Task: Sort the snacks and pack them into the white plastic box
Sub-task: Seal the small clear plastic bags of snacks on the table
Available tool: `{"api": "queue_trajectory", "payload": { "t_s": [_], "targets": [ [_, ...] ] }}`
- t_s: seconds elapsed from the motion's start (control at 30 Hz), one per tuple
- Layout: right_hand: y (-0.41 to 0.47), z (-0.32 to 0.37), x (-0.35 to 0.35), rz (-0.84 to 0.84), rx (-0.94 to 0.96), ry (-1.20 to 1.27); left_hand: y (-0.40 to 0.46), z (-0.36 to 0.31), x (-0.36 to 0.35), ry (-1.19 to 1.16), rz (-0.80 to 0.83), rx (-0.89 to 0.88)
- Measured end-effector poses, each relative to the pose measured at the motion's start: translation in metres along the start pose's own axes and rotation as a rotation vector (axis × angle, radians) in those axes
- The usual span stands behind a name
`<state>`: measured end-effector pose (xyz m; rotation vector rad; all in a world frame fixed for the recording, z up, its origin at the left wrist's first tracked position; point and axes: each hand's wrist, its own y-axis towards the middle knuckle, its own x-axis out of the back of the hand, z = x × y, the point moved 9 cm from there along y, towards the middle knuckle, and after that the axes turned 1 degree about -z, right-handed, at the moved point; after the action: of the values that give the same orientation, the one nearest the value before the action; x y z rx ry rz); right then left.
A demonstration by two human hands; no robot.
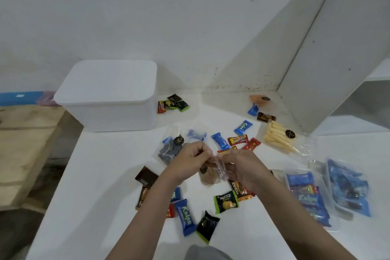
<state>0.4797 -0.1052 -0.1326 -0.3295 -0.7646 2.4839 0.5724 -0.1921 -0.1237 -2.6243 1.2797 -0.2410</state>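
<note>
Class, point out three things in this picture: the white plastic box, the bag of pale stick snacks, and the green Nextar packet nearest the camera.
white plastic box [109, 82]: head view, on its closed lid.
bag of pale stick snacks [277, 138]: head view, on the sticks.
green Nextar packet [226, 201]: head view, on its printed front.

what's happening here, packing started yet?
Not yet, by the look of it. A person holds a small clear bag of round cookies over the white table, left hand and right hand both pinching its top edge. The white plastic box sits at the back left with its lid on. Loose wrapped snacks lie scattered around the hands, including a blue Kalpa pack and a green Nextar pack. A bag of pale sticks lies to the right.
</note>
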Motion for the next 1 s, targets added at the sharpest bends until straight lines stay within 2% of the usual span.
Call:
{"api": "queue_trajectory", "payload": {
  "t_s": [0.1,0.2,0.27,0.43,0.5,0.73,0.83,0.9,1.0],
  "targets": [
    [-0.001,-0.004,0.006,-0.059,0.045,-0.046,0.005,0.013,-0.005,-0.076,0.027,0.001],
    [-0.005,-0.007,0.026,-0.191,0.120,-0.144,0.015,0.030,-0.010,0.000,-0.051,-0.021],
    [-0.006,-0.015,0.041,-0.218,0.096,-0.157,0.021,0.041,-0.016,0.064,-0.052,0.006],
    [-0.006,-0.041,0.090,-0.261,-0.035,0.012,0.034,0.083,-0.068,0.331,0.308,0.136],
    [-0.004,-0.048,0.112,-0.285,-0.051,0.020,0.038,0.097,-0.093,0.464,0.356,0.153],
    [0.010,-0.085,0.199,-0.471,-0.100,-0.175,0.056,0.110,-0.166,0.994,0.304,0.105],
    [0.023,-0.090,0.231,-0.502,-0.079,-0.312,0.069,0.115,-0.183,1.187,0.305,0.155],
    [0.034,-0.087,0.255,-0.534,-0.035,-0.327,0.081,0.111,-0.193,1.192,0.320,0.195],
    [0.044,-0.066,0.289,-0.601,0.050,-0.269,0.110,0.088,-0.203,1.082,0.221,0.168]
  ]
}}
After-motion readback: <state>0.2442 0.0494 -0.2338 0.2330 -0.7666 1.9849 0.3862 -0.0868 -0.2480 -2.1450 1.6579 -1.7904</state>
